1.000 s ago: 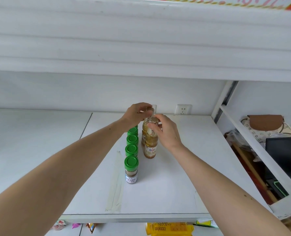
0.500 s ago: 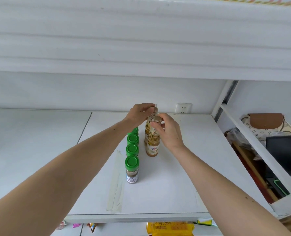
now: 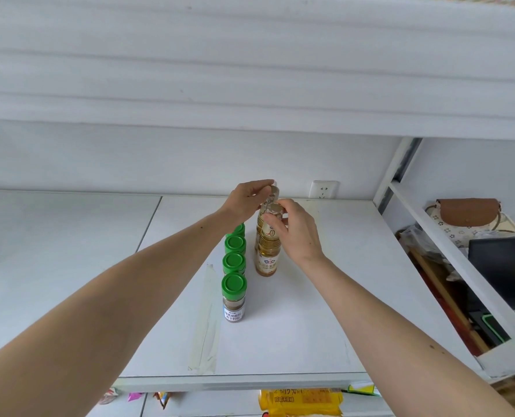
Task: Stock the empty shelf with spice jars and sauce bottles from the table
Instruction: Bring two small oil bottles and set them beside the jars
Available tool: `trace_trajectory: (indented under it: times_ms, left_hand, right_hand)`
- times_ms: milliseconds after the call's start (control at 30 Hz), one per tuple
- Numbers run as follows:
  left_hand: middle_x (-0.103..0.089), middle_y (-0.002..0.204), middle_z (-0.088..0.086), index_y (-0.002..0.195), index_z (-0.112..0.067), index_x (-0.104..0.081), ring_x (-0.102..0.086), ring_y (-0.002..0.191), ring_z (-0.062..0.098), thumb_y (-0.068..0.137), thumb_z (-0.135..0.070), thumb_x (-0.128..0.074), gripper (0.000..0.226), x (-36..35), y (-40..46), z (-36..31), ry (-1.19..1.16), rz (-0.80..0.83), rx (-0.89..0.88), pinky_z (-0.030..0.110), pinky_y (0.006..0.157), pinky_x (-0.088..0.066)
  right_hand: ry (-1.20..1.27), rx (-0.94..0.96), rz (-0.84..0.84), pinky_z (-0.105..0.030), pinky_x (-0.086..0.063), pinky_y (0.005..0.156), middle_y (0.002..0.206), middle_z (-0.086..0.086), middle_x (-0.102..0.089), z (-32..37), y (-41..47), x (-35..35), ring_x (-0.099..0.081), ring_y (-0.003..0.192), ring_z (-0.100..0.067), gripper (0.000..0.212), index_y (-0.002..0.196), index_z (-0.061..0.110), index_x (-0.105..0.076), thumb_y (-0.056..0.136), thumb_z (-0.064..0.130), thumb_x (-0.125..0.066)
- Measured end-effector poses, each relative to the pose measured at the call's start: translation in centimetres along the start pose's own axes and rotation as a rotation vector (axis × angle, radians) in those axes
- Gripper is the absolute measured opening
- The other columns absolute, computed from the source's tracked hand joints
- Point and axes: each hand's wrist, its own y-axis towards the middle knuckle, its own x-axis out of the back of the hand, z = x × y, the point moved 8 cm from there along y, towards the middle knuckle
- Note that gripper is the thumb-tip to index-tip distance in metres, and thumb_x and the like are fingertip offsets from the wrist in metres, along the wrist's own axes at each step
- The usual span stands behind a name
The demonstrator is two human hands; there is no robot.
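On the white shelf (image 3: 295, 326) a row of several green-capped spice jars (image 3: 234, 296) runs from front to back. To their right stand two amber sauce bottles, one behind the other. My right hand (image 3: 295, 233) grips the neck of the front sauce bottle (image 3: 267, 260), just under its cap. My left hand (image 3: 247, 198) holds the top of the rear sauce bottle (image 3: 272, 192), whose body is mostly hidden behind the front one. Both bottles stand upright on the shelf.
A strip of pale tape (image 3: 205, 320) lies on the shelf left of the jars. A wall socket (image 3: 324, 189) sits at the back. The upper shelf (image 3: 250, 70) hangs overhead. At right, a brown bag (image 3: 468, 210) and a dark screen (image 3: 503, 266). Yellow packets (image 3: 301, 401) lie below.
Both hands and the two bottles have shifted slightly toward the back of the shelf; the grips are unchanged.
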Motion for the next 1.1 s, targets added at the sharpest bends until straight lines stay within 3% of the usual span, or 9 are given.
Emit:
trace_trajectory:
  times_ms: [300,467,567,667,800,900,1033,1100]
  left_hand:
    - [-0.065,0.123,0.001,0.135,-0.015,-0.055,-0.055,0.103,0.007,0.102,-0.023,-0.047,0.035,0.0,-1.2,-0.9,0.085,-0.010,-0.006,0.025,0.095,-0.041]
    - [-0.062,0.131,0.002,0.138,-0.017,-0.051,-0.055,0.121,0.017,0.101,-0.030,-0.048,0.040,0.7,-1.6,-0.3,0.136,-0.045,0.021,0.034,0.105,-0.043]
    - [-0.060,0.134,0.002,0.138,-0.019,-0.051,-0.054,0.124,0.018,0.099,-0.032,-0.050,0.041,1.6,-2.2,0.0,0.115,-0.097,0.043,0.033,0.103,-0.045]
    - [-0.061,0.132,0.001,0.135,-0.017,-0.055,-0.055,0.122,0.014,0.099,-0.028,-0.051,0.038,3.0,-3.4,-0.2,0.070,-0.200,0.048,0.028,0.104,-0.042]
    - [-0.065,0.124,0.000,0.129,-0.017,-0.060,-0.058,0.114,0.014,0.098,-0.023,-0.052,0.032,4.9,-6.4,-0.9,0.056,-0.378,0.033,0.023,0.095,-0.044]
    - [-0.064,0.117,-0.003,0.127,-0.015,-0.061,-0.058,0.106,0.009,0.098,-0.019,-0.051,0.031,6.0,-9.5,-1.6,0.087,-0.485,0.004,0.015,0.088,-0.041]
    - [-0.064,0.113,-0.006,0.123,-0.014,-0.063,-0.057,0.101,0.004,0.098,-0.017,-0.051,0.028,7.5,-14.4,-1.9,0.122,-0.617,-0.016,0.000,0.075,-0.037]
    - [-0.065,0.113,-0.005,0.119,-0.014,-0.065,-0.057,0.097,0.003,0.097,-0.016,-0.052,0.026,8.2,-17.4,-1.4,0.121,-0.679,-0.006,0.003,0.079,-0.040]
  right_hand:
    - [0.079,-0.035,0.003,-0.043,-0.055,0.081,0.105,0.002,-0.066,-0.1,-0.6,0.5,-0.063,0.095,-0.016,0.058,0.109,0.019,-0.061,0.075,0.065,-0.054]
    - [0.073,-0.047,-0.033,-0.043,-0.055,0.084,0.110,0.003,-0.065,-0.5,-1.0,1.3,-0.062,0.101,-0.013,0.056,0.118,0.020,-0.058,0.081,0.063,-0.056]
    - [0.068,-0.039,-0.048,-0.038,-0.050,0.091,0.121,0.001,-0.063,-0.4,-1.5,1.8,-0.058,0.112,-0.014,0.052,0.128,0.020,-0.053,0.090,0.056,-0.055]
    - [0.068,0.023,-0.101,-0.031,-0.043,0.093,0.123,0.001,-0.061,0.4,-2.0,2.7,-0.055,0.117,-0.016,0.043,0.125,0.016,-0.056,0.095,0.047,-0.052]
    - [0.095,0.154,-0.205,-0.016,-0.035,0.087,0.116,-0.003,-0.062,2.6,-2.7,3.8,-0.056,0.111,-0.018,0.028,0.117,0.010,-0.060,0.097,0.029,-0.056]
    - [0.160,0.243,-0.245,-0.009,-0.033,0.080,0.112,-0.005,-0.062,4.7,-3.8,4.2,-0.054,0.100,-0.009,0.020,0.111,0.008,-0.061,0.095,0.019,-0.057]
    - [0.247,0.321,-0.223,-0.026,-0.044,0.087,0.113,-0.001,-0.060,7.0,-5.9,3.5,-0.058,0.106,-0.019,0.019,0.111,0.009,-0.060,0.095,0.017,-0.056]
    - [0.267,0.387,-0.191,-0.028,-0.044,0.088,0.110,-0.002,-0.061,8.5,-7.5,2.6,-0.058,0.105,-0.022,0.017,0.108,0.006,-0.061,0.094,0.015,-0.057]
